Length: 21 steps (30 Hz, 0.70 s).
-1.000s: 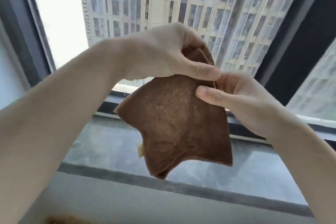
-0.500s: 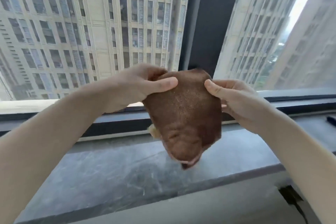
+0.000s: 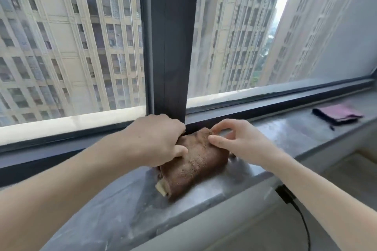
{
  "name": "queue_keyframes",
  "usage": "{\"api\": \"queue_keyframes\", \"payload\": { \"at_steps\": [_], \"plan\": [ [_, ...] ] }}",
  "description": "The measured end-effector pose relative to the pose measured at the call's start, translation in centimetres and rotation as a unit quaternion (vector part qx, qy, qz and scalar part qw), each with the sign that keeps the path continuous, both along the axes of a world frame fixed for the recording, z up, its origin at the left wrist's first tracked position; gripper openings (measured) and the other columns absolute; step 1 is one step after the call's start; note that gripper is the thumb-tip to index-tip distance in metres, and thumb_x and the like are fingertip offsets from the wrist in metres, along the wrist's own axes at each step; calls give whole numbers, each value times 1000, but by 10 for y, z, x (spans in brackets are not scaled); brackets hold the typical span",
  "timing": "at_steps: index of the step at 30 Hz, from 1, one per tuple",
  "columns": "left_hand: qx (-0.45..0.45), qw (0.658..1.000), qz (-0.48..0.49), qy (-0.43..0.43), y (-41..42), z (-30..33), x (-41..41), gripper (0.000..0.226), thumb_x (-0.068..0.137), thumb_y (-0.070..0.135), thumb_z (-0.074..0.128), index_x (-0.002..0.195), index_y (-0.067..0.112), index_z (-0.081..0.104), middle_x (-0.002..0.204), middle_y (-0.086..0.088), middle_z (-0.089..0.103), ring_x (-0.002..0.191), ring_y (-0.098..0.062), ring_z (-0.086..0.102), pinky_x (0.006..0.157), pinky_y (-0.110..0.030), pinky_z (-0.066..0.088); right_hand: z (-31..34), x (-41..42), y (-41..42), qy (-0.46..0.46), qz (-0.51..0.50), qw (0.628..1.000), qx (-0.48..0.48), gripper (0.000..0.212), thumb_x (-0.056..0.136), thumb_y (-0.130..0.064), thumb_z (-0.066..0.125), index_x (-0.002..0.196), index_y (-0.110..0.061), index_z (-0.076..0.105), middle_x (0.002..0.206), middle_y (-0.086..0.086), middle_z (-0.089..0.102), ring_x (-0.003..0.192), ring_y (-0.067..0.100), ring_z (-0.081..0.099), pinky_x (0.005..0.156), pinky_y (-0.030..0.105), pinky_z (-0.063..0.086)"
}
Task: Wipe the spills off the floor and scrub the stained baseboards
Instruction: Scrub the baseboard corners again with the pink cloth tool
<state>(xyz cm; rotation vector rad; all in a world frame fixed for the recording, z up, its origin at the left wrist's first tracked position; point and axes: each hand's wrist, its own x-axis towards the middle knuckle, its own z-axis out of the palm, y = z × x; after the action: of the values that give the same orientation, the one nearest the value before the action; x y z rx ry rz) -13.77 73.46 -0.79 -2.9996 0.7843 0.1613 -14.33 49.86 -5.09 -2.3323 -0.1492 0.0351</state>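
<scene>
The folded brown terry cloth (image 3: 195,164) lies at centre frame on the grey stone windowsill (image 3: 126,204), against the dark window mullion (image 3: 169,47). The left hand (image 3: 155,140) grips its left end; the right hand (image 3: 234,140) seems to pinch the top fold, though blur hides the fingertips. Best flatten the folds into a firm, even pad before any scrubbing.

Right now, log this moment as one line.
left hand: grips cloth | right hand: pinches cloth's far edge | cloth: folded, on sill by window post | floor wiping: not begun
</scene>
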Motion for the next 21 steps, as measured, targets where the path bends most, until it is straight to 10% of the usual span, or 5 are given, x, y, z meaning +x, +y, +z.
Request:
{"api": "queue_keyframes", "payload": {
  "at_steps": [9, 15, 21],
  "plan": [
    [-132, 970, -205, -20, -147, 8, 54, 28, 102, 40, 57, 127, 32, 63, 121, 9, 59, 113, -16, 55, 98, -39, 47, 11, 41, -100, -61, -97, 992, -61, 9, 85, -42, 73, 79, -36, 70, 73, -12, 71, 72, 2, 61, 61, 18, 43],
    [-157, 965, -211, -2, -218, -1, 84, 30, 102, 37, 57, 131, 31, 63, 129, 9, 63, 106, -12, 56, 93, -30, 48, 5, 95, -266, -48, -325, 912, -246, 34, 92, -29, 63, 121, -13, 67, 127, 9, 63, 116, 29, 60, 94, 38, 51],
    [-233, 957, -164, 49, -229, -11, 108, 22, 101, 30, 61, 121, 29, 70, 114, 15, 70, 93, -7, 63, 75, -19, 43, -14, 109, -316, 47, -411, 868, -275, 53, 99, -48, 57, 128, -5, 61, 131, 20, 63, 122, 39, 58, 96, 41, 47]
  ]
}}
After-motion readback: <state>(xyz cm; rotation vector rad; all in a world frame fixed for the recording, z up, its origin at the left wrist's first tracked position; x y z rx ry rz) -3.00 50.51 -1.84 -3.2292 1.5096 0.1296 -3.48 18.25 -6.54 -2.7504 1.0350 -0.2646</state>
